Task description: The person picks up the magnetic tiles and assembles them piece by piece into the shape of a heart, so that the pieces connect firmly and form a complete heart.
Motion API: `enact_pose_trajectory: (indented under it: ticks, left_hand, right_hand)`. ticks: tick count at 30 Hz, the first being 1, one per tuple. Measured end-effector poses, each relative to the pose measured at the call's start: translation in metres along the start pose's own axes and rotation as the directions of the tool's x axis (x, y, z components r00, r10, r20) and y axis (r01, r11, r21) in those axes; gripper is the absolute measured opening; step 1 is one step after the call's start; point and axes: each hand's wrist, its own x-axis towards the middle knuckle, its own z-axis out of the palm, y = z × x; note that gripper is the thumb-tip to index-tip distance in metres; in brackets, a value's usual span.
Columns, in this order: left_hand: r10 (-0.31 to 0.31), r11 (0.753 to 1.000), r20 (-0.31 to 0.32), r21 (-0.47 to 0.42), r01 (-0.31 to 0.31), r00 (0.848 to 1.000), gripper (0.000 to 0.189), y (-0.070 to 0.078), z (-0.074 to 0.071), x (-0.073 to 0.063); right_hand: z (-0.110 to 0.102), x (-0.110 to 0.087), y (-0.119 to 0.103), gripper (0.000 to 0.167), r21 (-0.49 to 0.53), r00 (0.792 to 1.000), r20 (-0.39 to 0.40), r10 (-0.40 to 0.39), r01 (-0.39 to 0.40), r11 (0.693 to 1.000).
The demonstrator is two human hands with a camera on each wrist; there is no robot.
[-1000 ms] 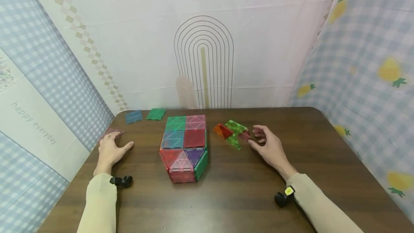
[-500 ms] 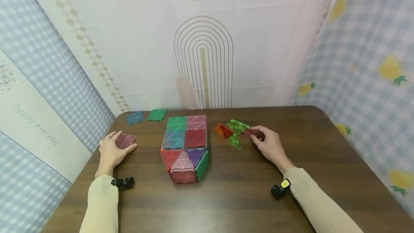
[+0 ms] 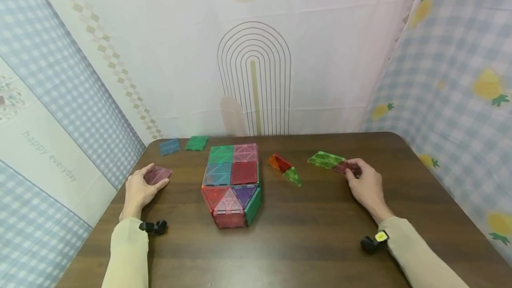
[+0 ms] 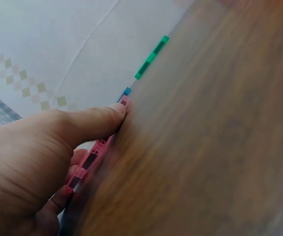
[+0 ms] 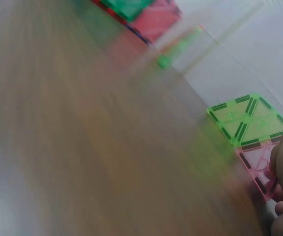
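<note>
My left hand (image 3: pixel 138 192) holds a pink magnetic tile (image 3: pixel 160 174) low at the table's left side. In the left wrist view, the thumb lies along one edge of this tile (image 4: pixel 93 156) and fingers show on its far side. Over on the right, my right hand (image 3: pixel 366 186) pinches a small pink magnetic tile (image 3: pixel 339 167). Joined to its edge are green triangular tiles (image 3: pixel 322 159), forming a flat piece. The right wrist view shows this green part (image 5: pixel 249 120) tilted up, with fingers over the pink end (image 5: pixel 257 160).
A boxy magnetic-tile structure (image 3: pixel 244 173) stands mid-table. Right of it lies a strip of orange, red (image 3: pixel 282 162) and green tiles. A blue tile (image 3: pixel 170 146) and a green tile (image 3: pixel 196 142) lie at the back left. Cloth (image 3: pixel 184 57) hangs behind the table.
My right hand has gripped the pink end and moved right, pulling the green-and-pink piece away from the orange, red and green strip. My left hand has brought its pink tile inward from the left edge.
</note>
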Motion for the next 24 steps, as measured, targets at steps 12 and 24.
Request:
enact_pose_trajectory:
  ticks: [12,24]
  left_hand:
    - [-0.020,0.993,-0.157,-0.122,0.001,0.987,0.087,0.016,-0.011,0.001]
    - [0.160,0.622,-0.255,-0.724,-0.298,0.954,0.075,0.138,-0.055,0.004]
  right_hand:
    - [-0.058,-0.035,0.030,0.015,-0.024,0.990,0.138,-0.019,0.022,0.999]
    - [-0.054,-0.061,0.001,0.022,0.268,0.891,0.377,-0.252,0.156,0.951]
